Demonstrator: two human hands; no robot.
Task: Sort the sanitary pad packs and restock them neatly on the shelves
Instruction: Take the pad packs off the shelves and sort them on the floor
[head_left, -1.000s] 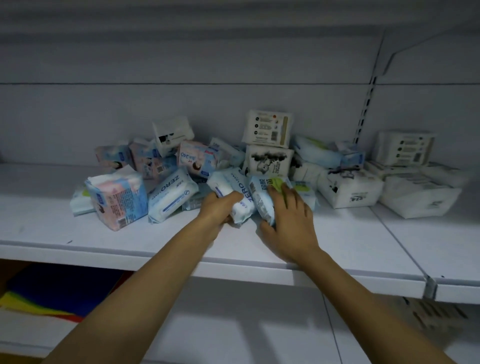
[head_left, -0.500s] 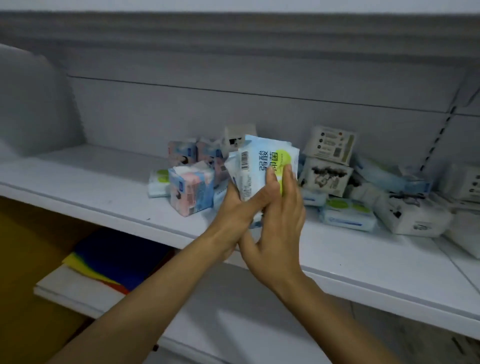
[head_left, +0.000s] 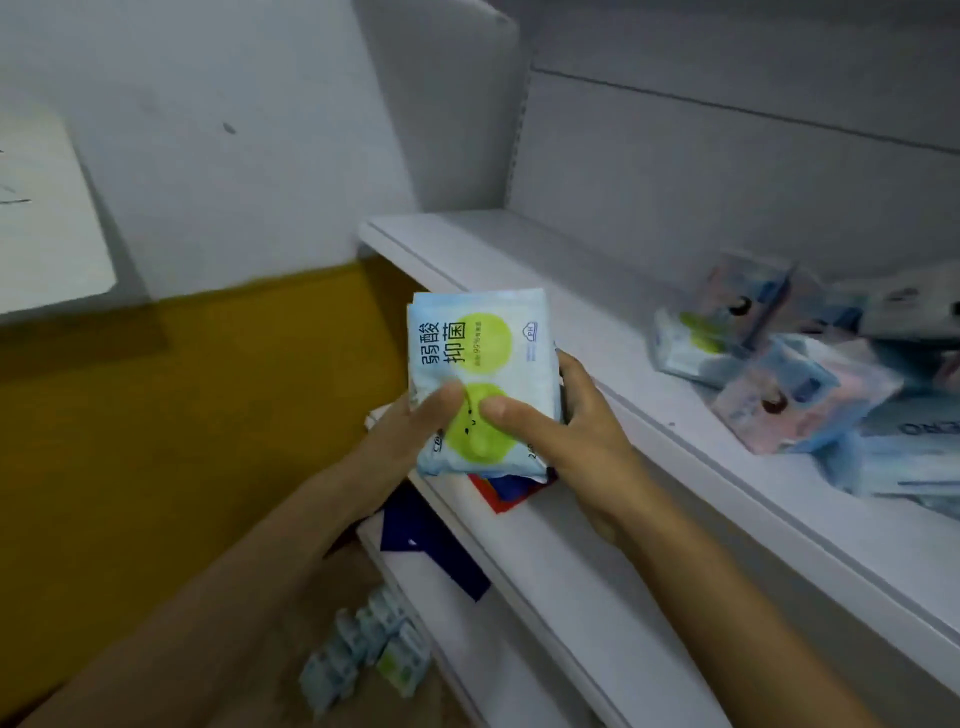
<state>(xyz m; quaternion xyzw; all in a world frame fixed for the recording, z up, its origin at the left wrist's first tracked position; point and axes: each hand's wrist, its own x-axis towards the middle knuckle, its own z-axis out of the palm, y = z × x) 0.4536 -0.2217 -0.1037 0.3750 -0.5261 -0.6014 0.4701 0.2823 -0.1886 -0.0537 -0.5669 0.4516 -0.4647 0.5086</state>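
Both hands are closed around one sanitary pad pack, held upright between them. The left hand grips its lower left side, with the thumb laid flat across the front. The right hand takes the lower right side: its thumb presses on the lower green circle and its fingers curl round behind the right edge. Neither hand is loose or clenched on nothing; both grasp the pack.

The pack is pale blue and white with two lime-green circles, one above the other, and the lower one has a small drawn face. Large dark characters down the left read 弱酸抑菌, and a small "pH" badge sits in the upper right corner. The finer print is too small to read. A second edge shows behind the pack, though I cannot tell whether that is another pack.

Both forearms reach up from below and converge at the pack, wrists fairly straight.

The pack hangs in the air just off the front edge of the upper shelf, near that shelf's left end, not resting on it. Farther right on the same shelf lies a jumbled pile of packs, blurred. Below the upper shelf, a lower shelf carries a blue and red sheet.
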